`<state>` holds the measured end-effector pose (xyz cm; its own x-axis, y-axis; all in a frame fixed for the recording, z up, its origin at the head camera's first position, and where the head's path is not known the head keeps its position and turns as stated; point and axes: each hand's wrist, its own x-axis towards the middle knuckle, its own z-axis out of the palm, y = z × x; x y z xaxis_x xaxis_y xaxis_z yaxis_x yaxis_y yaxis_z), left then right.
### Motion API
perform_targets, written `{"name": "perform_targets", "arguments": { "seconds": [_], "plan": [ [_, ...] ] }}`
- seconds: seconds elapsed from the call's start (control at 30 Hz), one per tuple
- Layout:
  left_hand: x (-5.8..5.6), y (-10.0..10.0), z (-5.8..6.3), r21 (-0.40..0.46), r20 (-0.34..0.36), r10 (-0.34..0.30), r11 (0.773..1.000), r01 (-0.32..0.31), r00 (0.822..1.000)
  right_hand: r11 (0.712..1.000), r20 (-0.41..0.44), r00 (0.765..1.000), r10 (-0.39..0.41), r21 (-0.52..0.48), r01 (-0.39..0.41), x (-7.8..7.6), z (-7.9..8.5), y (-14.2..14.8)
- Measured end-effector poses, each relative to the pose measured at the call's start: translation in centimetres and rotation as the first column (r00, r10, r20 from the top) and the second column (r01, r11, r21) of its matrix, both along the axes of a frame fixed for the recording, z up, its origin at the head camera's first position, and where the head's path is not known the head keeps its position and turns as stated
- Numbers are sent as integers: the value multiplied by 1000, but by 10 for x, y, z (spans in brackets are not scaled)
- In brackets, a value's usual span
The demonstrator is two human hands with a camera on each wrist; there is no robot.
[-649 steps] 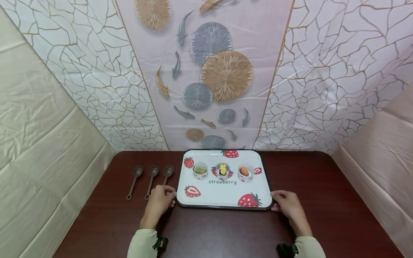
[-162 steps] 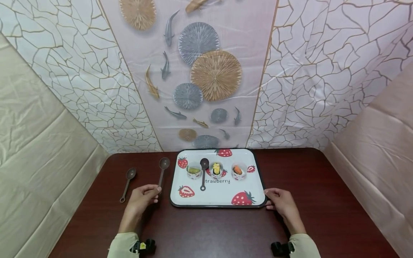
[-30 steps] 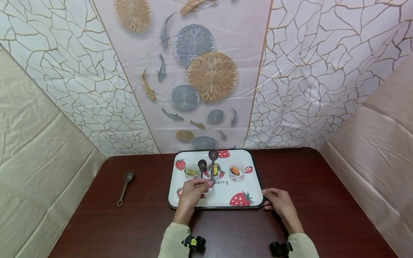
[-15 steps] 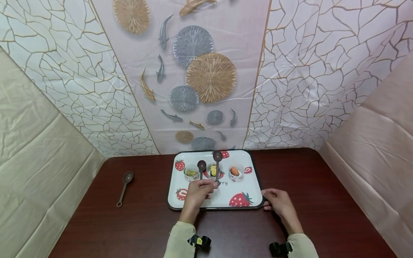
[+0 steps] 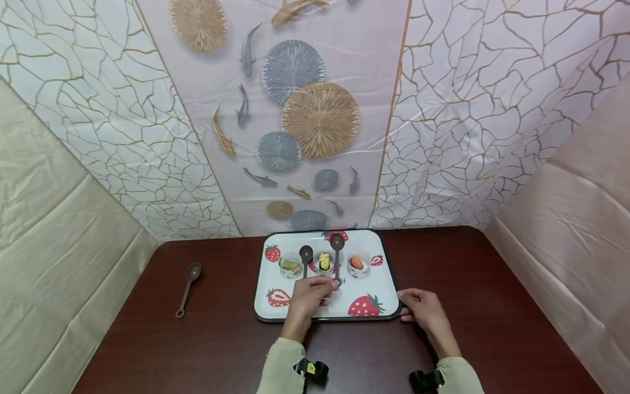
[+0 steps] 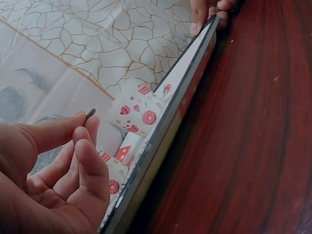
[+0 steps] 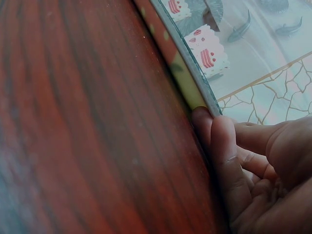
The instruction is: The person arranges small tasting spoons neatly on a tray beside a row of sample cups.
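Brown spoon (image 5: 337, 249) up over the strawberry tray (image 5: 384, 284), and it's the left hand (image 5: 306, 298) that has it, thumb and finger pinching the very end of the handle! Its bowl points away from the person, toward the tray's far edge, and the handle runs down the gap between the middle cup (image 5: 323, 272) and the right cup (image 5: 359, 273). Is the bowl touching the tray? From where I stand, I can't tell.

Over to the right hand (image 5: 427, 312), and that's a grip on the tray's near right corner, thumb at the rim, fingers against the side. Now the line-up: green food (image 5: 290, 265) in the left cup (image 5: 291, 273), yellow food (image 5: 324, 260) in the middle, orange food (image 5: 356, 263) on the right. Second spoon (image 5: 305, 258) lies on the tray between the left and middle cups, the lower end of its handle hidden behind the left hand. And well off to the tray's left, there's the third spoon (image 5: 188, 287), lying on the dark red table (image 5: 226, 339), bowl to the far side, ring end nearest the person.
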<state>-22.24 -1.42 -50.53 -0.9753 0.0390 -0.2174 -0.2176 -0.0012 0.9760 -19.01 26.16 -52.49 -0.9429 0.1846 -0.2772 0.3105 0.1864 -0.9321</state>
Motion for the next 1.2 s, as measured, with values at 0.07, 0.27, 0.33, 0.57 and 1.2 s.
{"name": "perform_targets", "arguments": {
  "seconds": [0.07, 0.27, 0.33, 0.57, 1.2],
  "plan": [
    [-1, 1, -2, -6, 9, 4, 1000, -4, 1000, 1000, -5, 1000, 4, 15, -4, 0, 0, -1],
    [0, 5, -7, -23, 8, 5, 1000, -5, 1000, 999, -11, 1000, 10, 36, -9, 1, 0, -3],
    [0, 7, -7, -34, 11, 6, 999, -6, 1000, 999, -9, 1000, 6, 32, -6, 1, -1, -3],
    [-1, 12, -11, -78, 9, 24, 997, -23, 1000, 1000, -1, 1000, 4, 23, -4, 0, -3, -3],
    [-7, 19, -14, -65, 51, 51, 997, -48, 997, 999, -1, 1000, 1, 42, -1, 1, 0, -1]
  ]
}}
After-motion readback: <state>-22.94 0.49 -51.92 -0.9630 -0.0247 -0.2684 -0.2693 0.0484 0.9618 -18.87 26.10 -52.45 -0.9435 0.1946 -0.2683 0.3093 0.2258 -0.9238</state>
